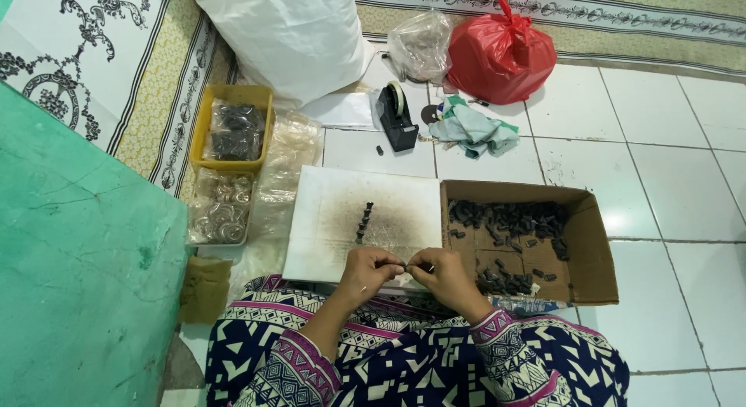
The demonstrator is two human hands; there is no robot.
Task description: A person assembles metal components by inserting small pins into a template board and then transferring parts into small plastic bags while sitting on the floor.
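My left hand (370,269) and my right hand (440,272) meet over the near edge of a stained white board (326,220), fingertips pinched together on a small dark part (406,267) held between them. A short row of small black parts (364,221) lies in the middle of the board. To the right sits a shallow cardboard box (590,251) holding several loose black parts (509,218). My patterned sleeves and lap fill the bottom of the view.
A yellow tray (203,127) with bagged dark parts and a clear bag of metal rings (221,213) lie left of the board. A black tape dispenser (397,118), crumpled cloth (472,129), red bag (499,55), clear bag (420,43) and white sack (291,34) stand behind. A green wall (78,267) is at left.
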